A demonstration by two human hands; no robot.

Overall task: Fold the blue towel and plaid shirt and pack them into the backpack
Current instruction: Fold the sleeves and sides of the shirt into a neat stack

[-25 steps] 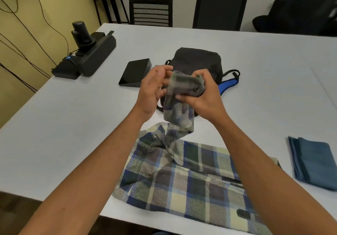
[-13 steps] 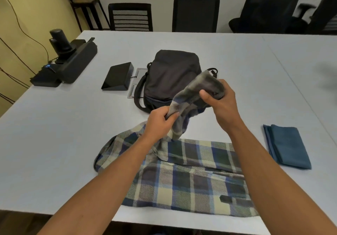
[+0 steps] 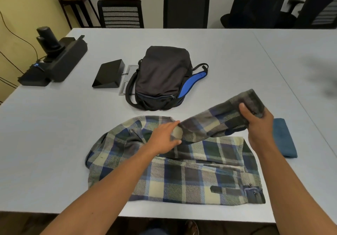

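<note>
The plaid shirt (image 3: pixel 182 176) lies spread on the white table (image 3: pixel 54 134) near its front edge. One sleeve is stretched out to the right above the shirt's body. My right hand (image 3: pixel 259 123) grips the sleeve's cuff end, lifted off the table. My left hand (image 3: pixel 166 138) holds the sleeve near the shoulder, thumb under the cloth and fingers over it. The dark backpack (image 3: pixel 162 77) with a blue-lined strap lies flat behind the shirt, its zip shut. The folded blue towel (image 3: pixel 284 138) rests at the right, partly hidden by my right wrist.
A black wedge-shaped box (image 3: pixel 109 74) and a metal floor-box plate (image 3: pixel 127 81) sit left of the backpack. A black conference device (image 3: pixel 54 59) with cables stands at the far left. Chairs (image 3: pixel 186 8) line the table's far side.
My right hand has drawn the sleeve out to the right and lower. My left hand has slid down the sleeve to the shoulder on the shirt's body. The camera view has tilted.
</note>
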